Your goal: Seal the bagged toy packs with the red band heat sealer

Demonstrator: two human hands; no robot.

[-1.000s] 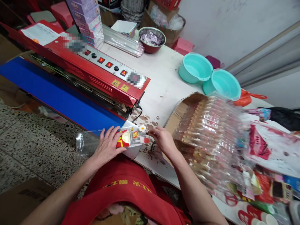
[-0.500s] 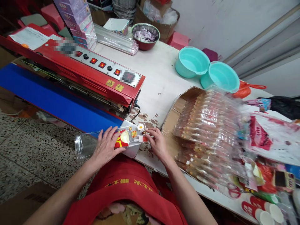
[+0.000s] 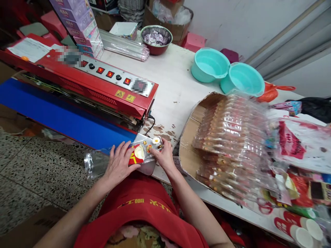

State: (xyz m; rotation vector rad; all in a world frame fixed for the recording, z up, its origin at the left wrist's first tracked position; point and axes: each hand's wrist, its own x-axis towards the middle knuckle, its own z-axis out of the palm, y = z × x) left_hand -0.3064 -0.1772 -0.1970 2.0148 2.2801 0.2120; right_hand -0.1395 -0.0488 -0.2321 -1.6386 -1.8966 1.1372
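A clear plastic pack [image 3: 139,153] of food-shaped miniatures lies over a small metal plate [image 3: 148,168] at the end of the blue belt. Through the film I see a red carton with a yellow mark, a fried egg and other small pieces. Its loose clear sleeve [image 3: 96,163] stretches out to the left. My left hand [image 3: 117,162] rests flat across the sleeve and the carton, fingers stretched out. At the pack's right end, my right hand [image 3: 163,155] grips it, thumb on top and fingers around the far edge, covering some pieces.
A red sealing machine [image 3: 103,82] with lit switches stands behind the blue belt [image 3: 64,117]. To the right, a cardboard box [image 3: 187,148] holds many filled clear packs [image 3: 232,137]. Farther back are turquoise basins [image 3: 210,65] and a metal bowl [image 3: 156,39] of sachets. Paper cups [image 3: 297,230] lie front right.
My right thumb has moved left over the pack, and the fingers have closed around its right end. My left hand stays nearly in place. The view has shifted slightly.
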